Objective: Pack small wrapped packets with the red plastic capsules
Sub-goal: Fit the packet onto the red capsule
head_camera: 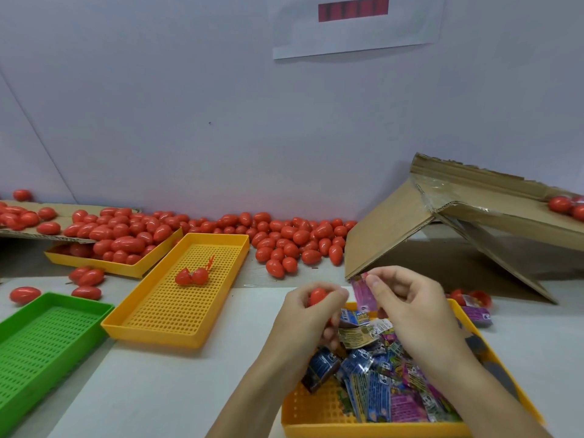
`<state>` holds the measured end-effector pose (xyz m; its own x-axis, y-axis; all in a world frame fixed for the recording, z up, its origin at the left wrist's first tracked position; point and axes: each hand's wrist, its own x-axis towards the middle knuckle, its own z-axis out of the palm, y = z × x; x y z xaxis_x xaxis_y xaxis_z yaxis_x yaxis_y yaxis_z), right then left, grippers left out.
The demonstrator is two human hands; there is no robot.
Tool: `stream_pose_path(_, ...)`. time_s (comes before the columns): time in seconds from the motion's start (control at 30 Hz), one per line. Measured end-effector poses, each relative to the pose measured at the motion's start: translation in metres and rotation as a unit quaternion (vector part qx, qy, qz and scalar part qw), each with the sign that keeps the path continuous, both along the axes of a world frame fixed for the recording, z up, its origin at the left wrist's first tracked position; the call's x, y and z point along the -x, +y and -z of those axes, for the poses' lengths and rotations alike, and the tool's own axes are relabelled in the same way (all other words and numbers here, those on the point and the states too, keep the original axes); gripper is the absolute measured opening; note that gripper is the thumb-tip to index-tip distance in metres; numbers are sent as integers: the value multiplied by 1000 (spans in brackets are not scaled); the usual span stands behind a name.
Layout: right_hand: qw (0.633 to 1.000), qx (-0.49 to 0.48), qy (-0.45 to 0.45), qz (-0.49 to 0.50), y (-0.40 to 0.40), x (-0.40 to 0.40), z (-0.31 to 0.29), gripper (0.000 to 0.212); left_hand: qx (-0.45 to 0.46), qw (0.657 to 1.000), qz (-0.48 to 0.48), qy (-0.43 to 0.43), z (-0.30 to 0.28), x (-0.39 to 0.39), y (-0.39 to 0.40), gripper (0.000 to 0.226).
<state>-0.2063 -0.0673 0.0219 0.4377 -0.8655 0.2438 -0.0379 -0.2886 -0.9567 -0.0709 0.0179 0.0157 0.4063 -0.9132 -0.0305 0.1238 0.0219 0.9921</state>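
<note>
Left hand (pixel 311 311) grips a red capsule (pixel 317 296); right hand (pixel 410 306) beside it pinches a pink packet (pixel 363 290). Next, likely opening the capsule and inserting the packet.

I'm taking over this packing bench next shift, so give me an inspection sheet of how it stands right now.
Surface: pale table, mostly covered toward the back.
Job's things: left hand grips a red capsule; right hand pinches a pink packet over the packet tray. Loose capsule pile along the wall.
Clutter: opened capsule in the middle yellow tray; far yellow tray heaped with capsules; green tray; torn cardboard box at right.
Grippers: both hands busy, fingers curled round their items.
Cables: nothing seen.
Surroundings: white wall with a taped paper sheet.
</note>
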Motion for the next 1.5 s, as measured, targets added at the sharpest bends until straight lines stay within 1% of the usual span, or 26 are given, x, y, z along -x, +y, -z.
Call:
stream_pose_path(0.07,999,-28,-4,-16,4,-4,2,11,-12,996,7,-93,-1,3,2,19)
stream_pose_path(0.13,998,-59,-10,-31,7,-7,4,12,5,990,-16,-137,-3,6,2,14)
stream_pose_path(0.27,995,-93,-24,-31,8,-10,4,13,16,989,-46,-139,-6,7,2,14)
stream_pose_path(0.43,992,-115,-14,-46,3,-6,1,17,12,989,-58,-136,-8,9,3,28)
stream_pose_path(0.5,992,-106,-16,-73,3,-3,-2,25,8,989,-62,-135,-8,8,3,29)
stream_pose_path(0.57,993,-66,-10,-97,4,0,-5,37,13,988,-70,-138,-8,8,2,30)
stream_pose_path(0.6,993,-42,-4,-106,5,1,-6,39,16,987,-74,-145,-8,8,2,30)
stream_pose_path(0.7,992,-3,10,-123,5,3,-9,34,16,980,-90,-179,-7,9,2,31)
stream_pose_path(0.9,995,30,23,-97,2,6,-10,27,-6,970,-113,-216,-5,10,1,26)
stream_pose_path(1.03,995,-19,13,-99,-2,5,-6,19,6,974,-92,-205,-9,9,4,15)
stream_pose_path(1.1,994,-34,15,-99,-4,6,-5,21,22,980,-68,-186,-11,9,6,14)
stream_pose_path(1.2,992,-38,37,-118,-6,8,-5,25,32,989,-47,-133,-12,7,8,15)
stream_pose_path(1.3,988,-40,44,-145,-6,8,-5,26,30,996,-38,-79,-13,6,9,6)
stream_pose_path(1.4,982,-36,31,-180,-3,8,-7,27,16,996,-44,-82,-12,6,8,18)
stream_pose_path(1.5,979,-20,30,-198,-1,8,-9,26,11,996,-46,-73,-10,6,6,19)
